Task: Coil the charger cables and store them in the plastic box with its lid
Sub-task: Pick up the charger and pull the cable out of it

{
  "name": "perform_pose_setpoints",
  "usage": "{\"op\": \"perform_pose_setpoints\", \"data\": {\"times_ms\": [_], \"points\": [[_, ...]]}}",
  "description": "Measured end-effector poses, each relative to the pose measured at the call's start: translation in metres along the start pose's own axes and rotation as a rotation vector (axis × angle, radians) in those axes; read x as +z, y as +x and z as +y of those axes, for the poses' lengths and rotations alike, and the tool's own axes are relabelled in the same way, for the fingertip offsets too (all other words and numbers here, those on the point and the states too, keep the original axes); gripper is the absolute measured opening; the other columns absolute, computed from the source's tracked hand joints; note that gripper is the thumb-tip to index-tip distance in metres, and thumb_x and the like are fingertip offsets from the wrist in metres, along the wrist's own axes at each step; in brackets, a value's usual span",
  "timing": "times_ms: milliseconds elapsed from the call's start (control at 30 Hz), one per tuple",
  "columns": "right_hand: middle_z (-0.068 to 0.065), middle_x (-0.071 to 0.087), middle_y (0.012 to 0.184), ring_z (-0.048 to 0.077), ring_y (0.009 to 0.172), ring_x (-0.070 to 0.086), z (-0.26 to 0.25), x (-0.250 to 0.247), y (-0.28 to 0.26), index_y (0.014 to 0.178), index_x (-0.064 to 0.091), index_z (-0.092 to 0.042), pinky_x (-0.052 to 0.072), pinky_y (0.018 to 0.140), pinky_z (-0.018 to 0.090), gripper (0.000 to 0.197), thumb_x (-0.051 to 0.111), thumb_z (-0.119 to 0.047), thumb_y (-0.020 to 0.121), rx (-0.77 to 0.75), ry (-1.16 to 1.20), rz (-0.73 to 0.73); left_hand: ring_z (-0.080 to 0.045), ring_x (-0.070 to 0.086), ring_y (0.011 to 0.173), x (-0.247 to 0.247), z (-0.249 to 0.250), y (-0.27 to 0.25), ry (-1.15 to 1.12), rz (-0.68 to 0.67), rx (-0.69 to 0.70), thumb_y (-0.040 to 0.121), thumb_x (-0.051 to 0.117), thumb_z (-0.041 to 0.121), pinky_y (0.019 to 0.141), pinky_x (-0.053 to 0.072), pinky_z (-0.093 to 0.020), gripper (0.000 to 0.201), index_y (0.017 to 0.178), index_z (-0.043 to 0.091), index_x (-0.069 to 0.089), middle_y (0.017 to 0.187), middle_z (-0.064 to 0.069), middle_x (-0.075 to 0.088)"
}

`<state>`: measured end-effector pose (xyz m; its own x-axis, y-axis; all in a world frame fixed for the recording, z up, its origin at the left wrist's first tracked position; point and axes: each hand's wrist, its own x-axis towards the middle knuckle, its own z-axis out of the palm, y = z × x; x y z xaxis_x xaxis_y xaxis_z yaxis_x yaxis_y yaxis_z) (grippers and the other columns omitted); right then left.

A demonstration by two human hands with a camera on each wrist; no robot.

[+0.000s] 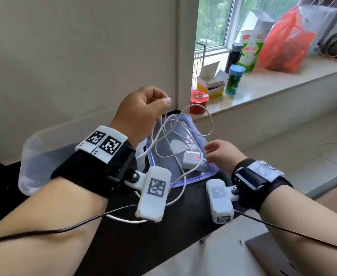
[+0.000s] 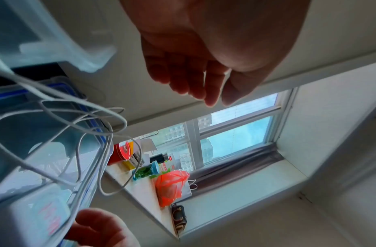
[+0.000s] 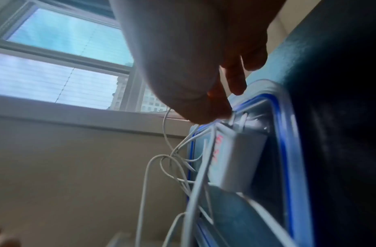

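Over black table, raised left hand pinches white cable; right hand hovers loosely open.

Clear glossy plastic lid, smooth white cable, matt black tabletop.

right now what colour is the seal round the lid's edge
Blue, running round the clear lid; the head view shows it best.

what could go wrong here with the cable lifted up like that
1. The left hand pinches the white cable high while its loops lie crossed over the lid; pulling further may tighten a knot.
2. The cable seems to run to the charger plug on the lid, so lifting could drag the plug off.
3. A loop trails under the left wrist camera and might snag.
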<state>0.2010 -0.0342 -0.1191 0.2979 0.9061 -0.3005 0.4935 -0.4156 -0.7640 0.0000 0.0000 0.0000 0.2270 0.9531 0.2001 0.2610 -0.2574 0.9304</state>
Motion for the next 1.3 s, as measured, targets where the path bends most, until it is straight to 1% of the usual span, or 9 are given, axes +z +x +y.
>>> {"op": "perform_pose_setpoints", "data": {"times_ms": [133,233,433,600,733,1000,1100,1167,1300], "points": [[0.001,0.061,0.113,0.021,0.108,0.054,0.011,0.009,-0.005,0.125,0.051,-0.021,0.043,0.096,0.028,0.057,0.065,-0.014,0.070,-0.111,-0.213,-0.091,0.001,0.051,0.048,0.019,-0.016,-0.010,0.007,-0.054,0.044,0.078,0.060,0.026,0.052,0.041,-0.012,0.009,0.069,0.026,0.059,0.054,0.012,0.055],[0.008,0.055,0.123,0.026,0.117,0.049,0.015,0.019,-0.004,0.129,0.046,-0.031,0.041,0.104,0.036,0.078,0.074,-0.035,0.057,-0.147,-0.273,-0.021,-0.007,0.049,0.052,0.026,-0.023,-0.025,0.042,-0.071,0.070,0.069,0.057,0.034,0.056,0.041,-0.021,0.008,0.068,0.027,0.059,0.058,0.007,0.055],[0.011,0.065,0.107,0.030,0.109,0.054,0.016,0.033,-0.015,0.110,0.060,-0.030,0.045,0.098,0.041,0.069,0.065,-0.053,0.045,-0.253,-0.290,0.215,-0.012,0.048,0.055,0.015,-0.044,-0.070,0.024,-0.007,0.118,0.068,0.057,0.035,0.061,0.041,-0.026,0.011,0.069,0.024,0.060,0.059,0.003,0.054],[0.009,0.066,0.110,0.028,0.101,0.059,0.019,0.027,-0.049,0.112,0.060,-0.018,0.046,0.088,0.031,0.053,0.073,-0.032,0.063,-0.264,-0.253,0.328,-0.015,0.049,0.060,0.007,-0.070,-0.106,0.097,0.007,0.007,0.081,0.060,0.026,0.066,0.043,-0.030,0.014,0.067,0.024,0.057,0.061,0.005,0.053],[0.013,0.067,0.106,0.029,0.096,0.061,0.021,0.030,-0.083,0.108,0.061,-0.011,0.047,0.085,0.033,0.048,0.074,-0.024,0.064,-0.289,-0.198,0.330,-0.016,0.052,0.064,0.004,-0.080,-0.128,0.167,-0.025,-0.045,0.083,0.058,0.023,0.069,0.044,-0.029,0.017,0.067,0.025,0.056,0.064,0.005,0.056],[0.005,0.063,0.094,0.023,0.087,0.060,0.026,0.038,-0.114,0.110,0.059,-0.013,0.049,0.082,0.034,0.050,0.076,-0.024,0.063,-0.304,0.024,0.272,-0.022,0.057,0.073,-0.005,-0.094,-0.145,0.178,0.008,-0.098,0.083,0.055,0.018,0.073,0.050,-0.034,0.016,0.071,0.028,0.059,0.082,-0.005,0.066],[0.007,0.064,0.094,0.023,0.086,0.061,0.029,0.041,-0.117,0.107,0.060,-0.011,0.050,0.085,0.039,0.049,0.078,-0.023,0.063,-0.299,0.159,0.233,-0.022,0.058,0.077,-0.007,-0.102,-0.147,0.185,0.028,-0.139,0.084,0.052,0.014,0.078,0.052,-0.036,0.015,0.083,0.025,0.062,0.088,-0.007,0.067],[0.010,0.065,0.094,0.023,0.082,0.060,0.029,0.042,-0.119,0.102,0.060,-0.010,0.050,0.077,0.037,0.042,0.078,-0.021,0.065,-0.292,0.260,0.204,-0.021,0.057,0.079,-0.006,-0.108,-0.147,0.199,-0.003,-0.168,0.085,0.053,0.015,0.083,0.052,-0.036,0.017,0.095,0.023,0.064,0.090,-0.004,0.065],[0.006,0.061,0.083,0.015,0.065,0.055,0.027,0.045,-0.121,0.097,0.056,-0.009,0.043,0.055,0.019,0.031,0.073,-0.013,0.072,-0.289,0.431,0.154,-0.017,0.057,0.085,0.006,-0.113,-0.146,0.218,-0.105,-0.184,0.084,0.058,0.017,0.085,0.049,-0.032,0.023,0.106,0.020,0.062,0.096,-0.001,0.062]]}}
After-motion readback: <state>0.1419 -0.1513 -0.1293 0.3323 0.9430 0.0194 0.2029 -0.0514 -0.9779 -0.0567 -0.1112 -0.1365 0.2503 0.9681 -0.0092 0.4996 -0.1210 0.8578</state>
